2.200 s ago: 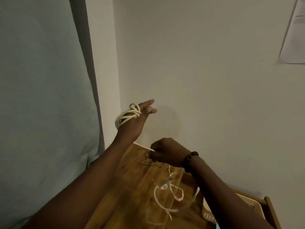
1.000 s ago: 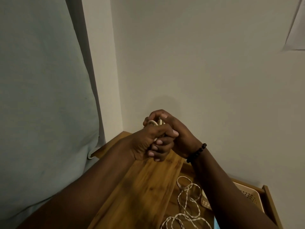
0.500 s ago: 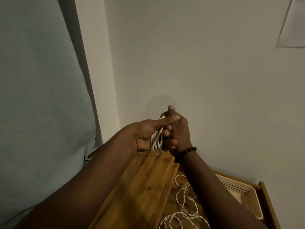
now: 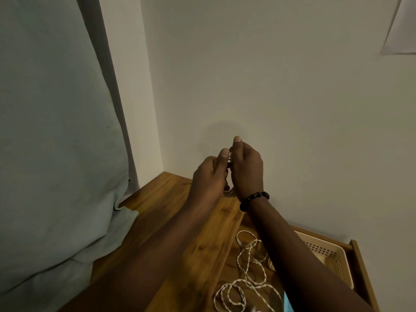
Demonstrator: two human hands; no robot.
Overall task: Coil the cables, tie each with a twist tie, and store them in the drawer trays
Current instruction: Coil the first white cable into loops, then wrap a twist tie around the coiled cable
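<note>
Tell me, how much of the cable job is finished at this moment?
Nothing looks stored: the beige tray shows no cable. In hand: left hand and right hand hold a white cable coil between them. Left: a braided cable lies loose on the wooden top.

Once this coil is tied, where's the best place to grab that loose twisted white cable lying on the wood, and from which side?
Probably the far loop of the twisted white cable, nearest the hands. It lies flat and open on the wooden top, so come from above and hook or pinch one strand. The near loops overlap, likelier to snag.
</note>
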